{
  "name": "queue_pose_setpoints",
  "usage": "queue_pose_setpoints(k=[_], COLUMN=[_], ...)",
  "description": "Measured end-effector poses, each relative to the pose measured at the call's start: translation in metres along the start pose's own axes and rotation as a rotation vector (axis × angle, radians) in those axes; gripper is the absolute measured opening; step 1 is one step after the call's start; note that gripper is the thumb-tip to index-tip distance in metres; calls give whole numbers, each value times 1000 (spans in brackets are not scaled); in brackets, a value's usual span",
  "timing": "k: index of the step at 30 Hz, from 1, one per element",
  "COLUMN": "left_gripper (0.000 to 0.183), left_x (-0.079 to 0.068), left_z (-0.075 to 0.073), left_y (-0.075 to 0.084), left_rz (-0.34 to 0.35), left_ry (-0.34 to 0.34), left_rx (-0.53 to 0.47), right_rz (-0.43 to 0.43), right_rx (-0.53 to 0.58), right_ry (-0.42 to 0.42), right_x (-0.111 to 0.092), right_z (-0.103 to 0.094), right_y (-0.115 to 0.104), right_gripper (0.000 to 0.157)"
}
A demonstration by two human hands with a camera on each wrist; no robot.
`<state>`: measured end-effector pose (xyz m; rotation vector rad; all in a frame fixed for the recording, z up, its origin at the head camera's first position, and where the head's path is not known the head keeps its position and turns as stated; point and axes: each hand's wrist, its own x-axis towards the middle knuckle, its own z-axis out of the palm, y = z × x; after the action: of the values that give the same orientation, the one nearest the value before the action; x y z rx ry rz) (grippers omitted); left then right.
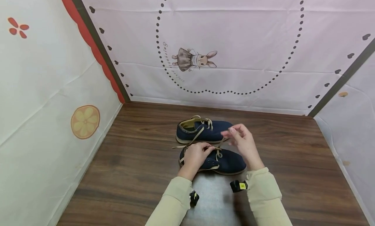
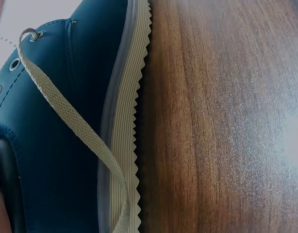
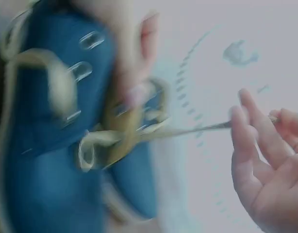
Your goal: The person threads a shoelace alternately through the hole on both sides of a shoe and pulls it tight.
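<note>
A navy lace-up shoe (image 1: pixel 232 161) with a pale sole lies nearest me, toe to the right. My left hand (image 1: pixel 194 156) is over its opening, and its fingertips pinch the tan tongue (image 3: pixel 127 128). To the right and raised, my right hand (image 1: pixel 245 146) pinches the end of a beige shoelace (image 3: pixel 188 131), drawn out in a straight line from the near shoe's front eyelets. In the left wrist view another stretch of lace (image 2: pixel 74 119) hangs from an eyelet down the shoe's side, across the ridged sole (image 2: pixel 122 107).
Just behind lies the matching navy shoe (image 1: pixel 219 128), its laces loose and one lace end (image 1: pixel 178 147) trailing left. Both shoes rest on a dark wood-grain table (image 1: pixel 140 161). A printed cloth wall (image 1: pixel 249 40) rises behind, with side walls left and right.
</note>
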<state>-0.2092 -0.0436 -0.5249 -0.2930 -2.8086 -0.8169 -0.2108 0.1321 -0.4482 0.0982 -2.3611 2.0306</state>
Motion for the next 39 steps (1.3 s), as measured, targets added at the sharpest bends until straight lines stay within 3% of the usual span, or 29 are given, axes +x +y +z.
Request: queue_pose_setpoints(k=[4, 10, 16, 22, 25, 27, 30, 32, 33, 35, 39], left_gripper=[27, 28, 29, 29, 28, 28, 25, 22, 21, 16, 11], left_x=[0, 1, 3, 3, 2, 1, 0, -1, -1, 0, -1], left_z=[-1, -1, 0, 0, 0, -1, -2, -3, -4, -4, -6], left_y=[-1, 0, -1, 0, 0, -1, -3, -5, -5, -6, -6], left_rz=[2, 3, 10, 11, 13, 11, 18, 36, 48, 78, 101], left_ry=[-5, -30, -45, -48, -37, -29, -8, -3, -3, -10, -23], left_rx=[-2, 3, 2, 6, 2, -12, -43, -66, -75, -81, -84], right_rz=[-349, -699, -934, -1045, -977, -861, -526, -270, -165, -48, -37], right_rx=[-221, -449, -475, -400, -333, -229, 11, 83, 69, -35, -293], right_ry=[12, 18, 82, 167, 164, 71, -166, -249, -269, -281, -242], right_x=[-6, -7, -6, -10, -9, -9, -9, -9, -8, -6, -2], right_z=[5, 11, 13, 17, 16, 15, 11, 9, 8, 6, 8], right_y=[-21, -32, -44, -49, -40, -31, -16, -6, -1, 10, 28], right_gripper=[17, 15, 18, 30, 27, 19, 10, 13, 18, 23, 23])
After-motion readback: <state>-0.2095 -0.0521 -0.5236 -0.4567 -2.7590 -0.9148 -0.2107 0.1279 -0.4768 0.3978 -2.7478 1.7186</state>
